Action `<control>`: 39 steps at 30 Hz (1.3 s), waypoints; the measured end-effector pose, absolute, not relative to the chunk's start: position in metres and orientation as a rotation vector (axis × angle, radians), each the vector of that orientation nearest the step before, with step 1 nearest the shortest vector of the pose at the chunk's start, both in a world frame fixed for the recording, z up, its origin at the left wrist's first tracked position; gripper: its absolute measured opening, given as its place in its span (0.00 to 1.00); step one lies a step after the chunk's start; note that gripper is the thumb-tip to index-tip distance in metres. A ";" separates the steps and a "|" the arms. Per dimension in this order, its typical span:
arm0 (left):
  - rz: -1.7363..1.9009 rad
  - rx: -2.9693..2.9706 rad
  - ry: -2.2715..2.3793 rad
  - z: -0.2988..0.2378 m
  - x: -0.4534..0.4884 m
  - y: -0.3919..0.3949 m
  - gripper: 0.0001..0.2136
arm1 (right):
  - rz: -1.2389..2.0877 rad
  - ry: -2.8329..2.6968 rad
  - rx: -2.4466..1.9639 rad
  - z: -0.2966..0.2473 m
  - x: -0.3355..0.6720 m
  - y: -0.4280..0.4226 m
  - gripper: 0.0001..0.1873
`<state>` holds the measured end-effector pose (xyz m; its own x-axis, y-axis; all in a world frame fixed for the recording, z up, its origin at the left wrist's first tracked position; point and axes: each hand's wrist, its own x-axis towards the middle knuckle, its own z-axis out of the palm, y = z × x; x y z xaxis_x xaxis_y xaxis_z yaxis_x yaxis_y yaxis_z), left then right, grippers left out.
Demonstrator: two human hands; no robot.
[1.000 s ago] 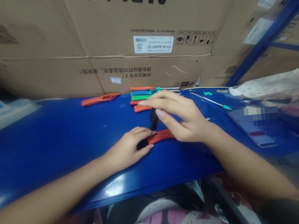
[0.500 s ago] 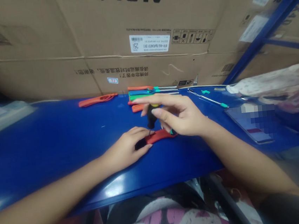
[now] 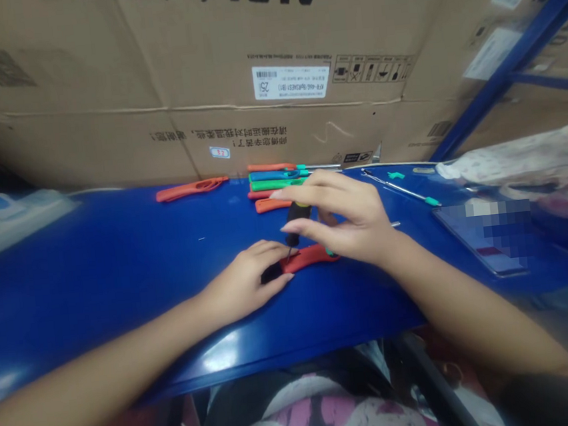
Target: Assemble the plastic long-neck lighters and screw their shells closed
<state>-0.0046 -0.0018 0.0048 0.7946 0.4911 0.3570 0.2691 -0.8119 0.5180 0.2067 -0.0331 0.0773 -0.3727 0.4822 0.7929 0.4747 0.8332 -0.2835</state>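
My left hand (image 3: 252, 276) rests on the blue table, its thumb and fingers closed around the end of a red plastic handle (image 3: 311, 258). In my right hand (image 3: 347, 217) is a screwdriver (image 3: 294, 225) with a black grip and a yellow band, gripped between thumb and fingers. It stands nearly upright, slightly tilted, with its tip at the left end of the red handle. A small teal piece shows at the handle's right end, partly covered by my right hand.
Behind my hands lie several coloured handles with metal rods (image 3: 273, 175). An orange-red handle (image 3: 191, 189) is at left. To the right are a rod with a teal end (image 3: 405, 189) and a phone (image 3: 488, 247). A large cardboard box (image 3: 150, 72) walls off the back.
My right-hand fingers have shifted on the screwdriver's grip, spreading a little. The whole view has moved slightly; my left hand still holds the red handle.
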 end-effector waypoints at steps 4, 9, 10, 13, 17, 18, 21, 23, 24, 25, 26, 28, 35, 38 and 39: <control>0.659 2.537 0.582 0.005 -0.004 -0.002 0.14 | 0.281 -2.041 -0.677 0.076 0.203 -0.036 0.19; 0.654 2.536 0.578 0.005 -0.004 -0.002 0.14 | 0.110 -1.906 -0.739 0.070 0.202 -0.033 0.11; 0.657 2.534 0.579 0.005 -0.004 -0.002 0.14 | 0.034 -1.906 -0.744 0.071 0.202 -0.032 0.11; 0.661 2.522 0.580 0.005 -0.004 -0.002 0.14 | 0.107 -1.989 -0.730 0.073 0.206 -0.032 0.16; 0.649 2.525 0.588 0.007 -0.004 -0.003 0.15 | 0.386 -2.043 -0.701 0.076 0.206 -0.033 0.18; 0.649 2.525 0.589 0.007 -0.004 -0.003 0.15 | 0.340 -2.025 -0.696 0.076 0.205 -0.033 0.16; 0.662 2.523 0.578 0.007 -0.004 -0.003 0.14 | 0.085 -1.967 -0.693 0.074 0.204 -0.032 0.13; 0.665 2.519 0.576 0.007 -0.004 -0.003 0.14 | 0.003 -2.002 -0.695 0.074 0.204 -0.032 0.14; 0.666 2.516 0.578 0.006 -0.004 -0.003 0.14 | 0.017 -2.037 -0.696 0.075 0.204 -0.033 0.15; 0.667 2.513 0.580 0.006 -0.004 -0.003 0.15 | 0.066 -2.073 -0.697 0.076 0.205 -0.034 0.17; 0.667 2.512 0.584 0.006 -0.004 -0.003 0.15 | 0.137 -2.100 -0.706 0.077 0.205 -0.034 0.19; 0.668 2.515 0.586 0.005 -0.004 -0.003 0.15 | 0.264 -2.119 -0.730 0.079 0.206 -0.035 0.19; 0.653 2.516 0.588 0.005 -0.004 -0.002 0.15 | 0.073 -2.066 -0.734 0.077 0.206 -0.033 0.17; 0.651 2.511 0.591 0.006 -0.004 -0.003 0.15 | 0.229 -2.153 -0.741 0.076 0.206 -0.034 0.21; 0.653 2.509 0.593 0.006 -0.004 -0.003 0.15 | 0.255 -2.149 -0.746 0.075 0.206 -0.034 0.21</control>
<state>-0.0040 -0.0026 0.0057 0.7924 0.5107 0.3336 0.2832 -0.7924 0.5402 0.2062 -0.0337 0.0752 -0.4821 0.5913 0.6465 0.4239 0.8032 -0.4185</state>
